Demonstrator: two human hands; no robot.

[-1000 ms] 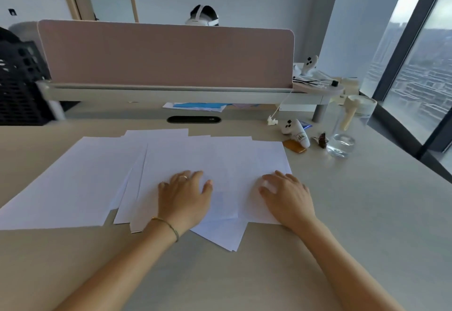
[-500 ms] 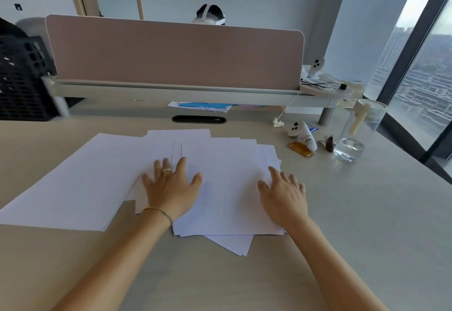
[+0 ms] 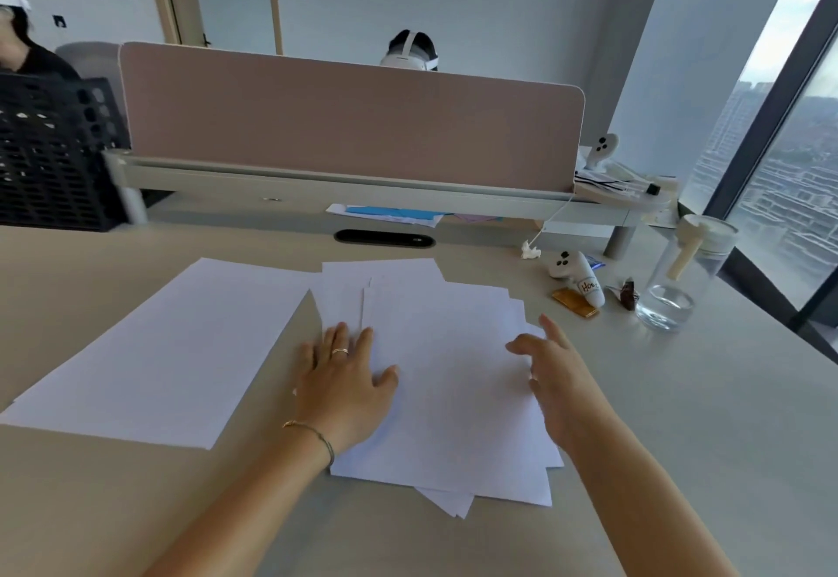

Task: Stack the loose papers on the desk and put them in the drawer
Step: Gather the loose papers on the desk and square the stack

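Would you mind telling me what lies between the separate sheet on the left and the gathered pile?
In the head view, only a bare wedge of desk separates the lone sheet from the pile.

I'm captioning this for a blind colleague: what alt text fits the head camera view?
Two bare hands gather white sheets into a rough pile on a beige desk: the left hand lies flat on it, the right hand at its right edge. One separate sheet lies left.

Left hand [image 3: 344, 388]: thin gold band ring [image 3: 340, 351] on finger; slim gold chain bracelet [image 3: 313, 433] at wrist. Right hand [image 3: 555, 377]: bare. Both forearms unsleeved.
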